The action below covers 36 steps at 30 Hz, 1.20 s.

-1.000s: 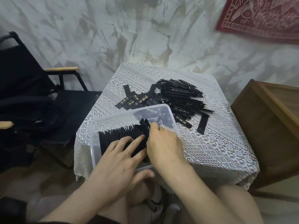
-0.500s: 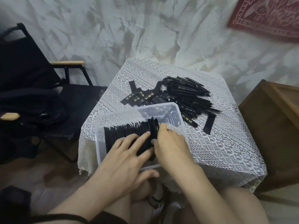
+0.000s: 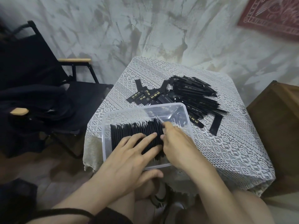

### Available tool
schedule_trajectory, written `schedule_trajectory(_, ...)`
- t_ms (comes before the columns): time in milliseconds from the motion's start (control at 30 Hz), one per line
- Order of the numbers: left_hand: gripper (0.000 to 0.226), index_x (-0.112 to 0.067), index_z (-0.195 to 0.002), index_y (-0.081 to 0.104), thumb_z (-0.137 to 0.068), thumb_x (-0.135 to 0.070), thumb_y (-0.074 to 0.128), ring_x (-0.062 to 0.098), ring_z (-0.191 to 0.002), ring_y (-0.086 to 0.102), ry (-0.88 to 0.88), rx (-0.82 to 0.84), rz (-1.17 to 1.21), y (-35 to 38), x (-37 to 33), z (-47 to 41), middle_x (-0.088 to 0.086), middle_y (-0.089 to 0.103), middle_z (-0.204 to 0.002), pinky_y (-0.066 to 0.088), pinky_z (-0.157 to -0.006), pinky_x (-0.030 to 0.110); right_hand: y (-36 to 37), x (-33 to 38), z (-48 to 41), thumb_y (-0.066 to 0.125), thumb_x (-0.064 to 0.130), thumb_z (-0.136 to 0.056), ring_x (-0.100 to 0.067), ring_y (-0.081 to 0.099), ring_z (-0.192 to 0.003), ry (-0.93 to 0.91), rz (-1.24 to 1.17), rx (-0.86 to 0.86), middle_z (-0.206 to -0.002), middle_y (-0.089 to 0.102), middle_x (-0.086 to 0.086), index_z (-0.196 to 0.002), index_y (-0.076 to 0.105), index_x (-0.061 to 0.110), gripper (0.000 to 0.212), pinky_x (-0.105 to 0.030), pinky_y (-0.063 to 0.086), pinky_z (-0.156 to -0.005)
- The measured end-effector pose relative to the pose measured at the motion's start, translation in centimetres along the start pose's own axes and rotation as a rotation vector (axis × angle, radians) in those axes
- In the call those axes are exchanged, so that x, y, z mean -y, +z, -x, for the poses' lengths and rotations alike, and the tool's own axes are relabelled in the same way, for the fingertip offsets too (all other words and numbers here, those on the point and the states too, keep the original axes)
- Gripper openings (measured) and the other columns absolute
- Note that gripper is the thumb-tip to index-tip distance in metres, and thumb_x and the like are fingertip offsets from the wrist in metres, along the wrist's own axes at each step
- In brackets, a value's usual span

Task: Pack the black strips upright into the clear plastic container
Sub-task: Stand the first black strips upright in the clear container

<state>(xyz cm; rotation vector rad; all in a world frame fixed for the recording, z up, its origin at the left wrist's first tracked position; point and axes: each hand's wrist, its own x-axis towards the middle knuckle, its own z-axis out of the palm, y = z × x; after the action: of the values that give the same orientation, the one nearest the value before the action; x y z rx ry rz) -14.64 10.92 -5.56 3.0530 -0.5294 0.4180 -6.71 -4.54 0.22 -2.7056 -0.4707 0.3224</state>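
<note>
Clear plastic container [image 3: 129,114] sits at the near edge of the bench [image 3: 226,152], close to the person's lap; probably so both hands reach in without stretching. Lace cloth covers the bench top.

Inside the container: a row of black strips [image 3: 135,131] standing on edge, packed against the left wall and running rightward. The right part of the container holds no standing strips, so there is room to go on.

Left hand [image 3: 129,157] lies flat across the top of the row, fingers spread, thumb outside the near wall. Grip released, grasping nothing; it looks like a press to keep the upright strips from fanning or toppling toward the open side.

Right hand [image 3: 176,146] is at the open end of the row, fingers curled against the last strips. Its fingertips are hidden behind the strips and the hand itself; cannot tell whether its grip is clenched on a strip or only pushing the end one square.

Loose pile of strips [image 3: 194,96] lies flat beyond the container, with one strip [image 3: 216,124] apart on the right. Judging by the pile, a large share remains unpacked.

Risk: if the left hand lifts early, the unsupported end may slump.
</note>
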Motion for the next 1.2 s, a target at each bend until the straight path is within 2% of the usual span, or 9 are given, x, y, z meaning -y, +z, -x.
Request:
schedule_trajectory(300,0.070,-0.027,-0.142,0.054,-0.093,-0.075,0.043,0.032,-0.130,0.049,-0.007,-0.015,-0.025,0.4,-0.3,0.3,0.005,0.042,-0.158,0.048,-0.103,0.048,0.2,0.1,-0.2,0.044,0.023,-0.107,-0.033,0.057,-0.117,0.022,-0.018,0.004,-0.130,0.060,-0.007,-0.135,0.040,0.020,0.029,-0.036,0.038,-0.083)
schedule_trajectory(500,0.070,-0.025,-0.144,0.051,-0.094,-0.073,0.043,0.032,-0.131,0.049,0.010,-0.033,-0.063,0.5,-0.7,0.5,0.003,0.037,-0.162,0.044,-0.106,0.049,0.6,-0.2,0.3,0.044,0.015,-0.104,-0.030,0.058,-0.121,0.009,-0.065,-0.035,-0.134,0.059,-0.003,-0.141,0.038,0.023,0.039,-0.040,0.046,-0.096)
schedule_trajectory(700,0.074,-0.020,-0.147,0.051,-0.095,-0.072,0.044,0.032,-0.136,0.046,-0.021,-0.044,-0.103,0.7,-1.8,0.7,0.006,0.037,-0.162,0.038,-0.113,0.052,0.6,-0.6,0.8,0.045,0.025,-0.106,-0.031,0.059,-0.118,-0.004,-0.115,-0.082,-0.133,0.062,-0.006,-0.136,0.042,0.024,0.030,-0.041,0.047,-0.094)
schedule_trajectory(867,0.075,-0.020,-0.150,0.048,-0.096,-0.071,0.043,0.032,-0.148,0.035,-0.019,-0.059,-0.109,1.0,-2.4,0.7,0.009,0.028,-0.166,0.033,-0.117,0.054,0.5,-1.0,1.5,0.046,0.025,-0.106,-0.030,0.060,-0.115,-0.007,-0.128,-0.104,-0.131,0.063,-0.004,-0.136,0.043,0.024,0.031,-0.040,0.047,-0.093)
schedule_trajectory(1000,0.071,-0.020,-0.147,0.053,-0.096,-0.070,0.043,0.031,-0.146,0.039,-0.002,-0.085,-0.128,1.5,-2.5,0.5,0.010,0.033,-0.164,0.037,-0.114,0.056,0.4,-1.2,2.0,0.046,0.015,-0.103,-0.030,0.059,-0.118,-0.004,-0.051,-0.088,-0.129,0.061,-0.004,-0.141,0.042,0.024,0.040,-0.035,0.043,-0.089)
schedule_trajectory(1200,0.069,-0.019,-0.147,0.052,-0.095,-0.064,0.046,0.033,-0.147,0.037,-0.039,-0.101,-0.144,2.6,-3.1,0.5,0.010,0.033,-0.164,0.035,-0.115,0.057,0.7,-0.7,3.0,0.045,0.012,-0.102,-0.035,0.061,-0.112,-0.004,0.099,-0.168,-0.122,0.065,-0.009,-0.143,0.042,0.023,0.042,-0.040,0.044,-0.087)
